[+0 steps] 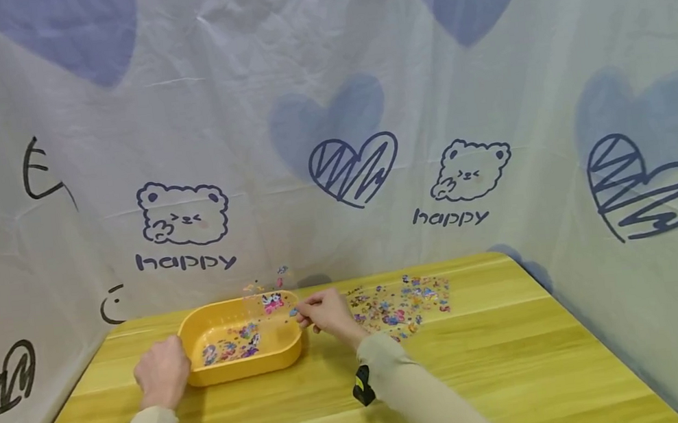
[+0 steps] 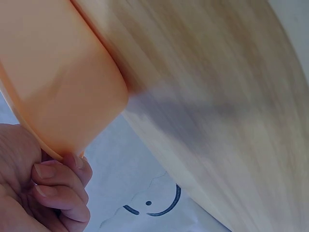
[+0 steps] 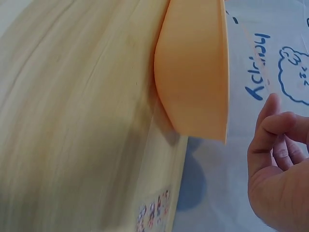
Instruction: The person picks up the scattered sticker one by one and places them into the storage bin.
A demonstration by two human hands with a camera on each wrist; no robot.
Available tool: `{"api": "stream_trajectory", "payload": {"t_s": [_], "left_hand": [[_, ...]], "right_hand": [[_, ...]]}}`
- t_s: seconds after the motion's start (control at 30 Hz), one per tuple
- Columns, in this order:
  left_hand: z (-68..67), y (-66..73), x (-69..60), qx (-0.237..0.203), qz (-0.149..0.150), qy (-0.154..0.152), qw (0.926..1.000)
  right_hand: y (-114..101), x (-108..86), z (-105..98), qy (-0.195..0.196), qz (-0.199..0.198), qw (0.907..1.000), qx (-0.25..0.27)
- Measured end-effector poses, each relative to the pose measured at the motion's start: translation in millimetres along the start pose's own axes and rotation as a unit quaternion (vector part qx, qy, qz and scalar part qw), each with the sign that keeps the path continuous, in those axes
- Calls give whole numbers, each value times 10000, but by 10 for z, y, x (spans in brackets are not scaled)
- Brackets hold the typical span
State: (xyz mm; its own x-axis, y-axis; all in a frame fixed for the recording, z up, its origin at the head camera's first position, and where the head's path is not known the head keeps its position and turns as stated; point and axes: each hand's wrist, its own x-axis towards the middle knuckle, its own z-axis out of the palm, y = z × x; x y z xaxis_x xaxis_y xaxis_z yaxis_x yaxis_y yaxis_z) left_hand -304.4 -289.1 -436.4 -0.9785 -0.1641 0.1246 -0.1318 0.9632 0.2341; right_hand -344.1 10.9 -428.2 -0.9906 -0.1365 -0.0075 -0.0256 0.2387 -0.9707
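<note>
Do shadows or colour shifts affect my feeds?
Head: rounded yellow plastic basin and yellow wood-grain table look strongly coloured; left wrist: basin looks peach, soft shadow across the paler table; right wrist: basin looks orange, shadow beside it on the table.

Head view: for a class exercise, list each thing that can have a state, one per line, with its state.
Yellow basin: upright, open-topped, on the wood-grain table
Raised sticker sheet: transparent, held up by its edge
Stickers in the basin: lying inside
Stickers on the table: spread out, number of sheets unclear
Left hand: gripping the basin's rim
Right hand: pinching the raised sheet
Printed backdrop: hanging, creased
</note>
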Motion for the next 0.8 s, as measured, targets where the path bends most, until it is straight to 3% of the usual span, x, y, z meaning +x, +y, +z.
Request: {"api": "stream_trajectory", "payload": {"t_s": [0.2, 0.47, 0.8], "left_hand": [[3, -16, 13, -1, 14, 55, 10000], [4, -18, 9, 22, -26, -7, 10000], [0, -8, 6, 28, -45, -56, 10000]], "right_hand": [[-18, 51, 182, -21, -45, 10000, -25], [44, 150, 420, 206, -90, 9982, -564], [-55, 162, 681, 121, -554, 9919, -1140]]}}
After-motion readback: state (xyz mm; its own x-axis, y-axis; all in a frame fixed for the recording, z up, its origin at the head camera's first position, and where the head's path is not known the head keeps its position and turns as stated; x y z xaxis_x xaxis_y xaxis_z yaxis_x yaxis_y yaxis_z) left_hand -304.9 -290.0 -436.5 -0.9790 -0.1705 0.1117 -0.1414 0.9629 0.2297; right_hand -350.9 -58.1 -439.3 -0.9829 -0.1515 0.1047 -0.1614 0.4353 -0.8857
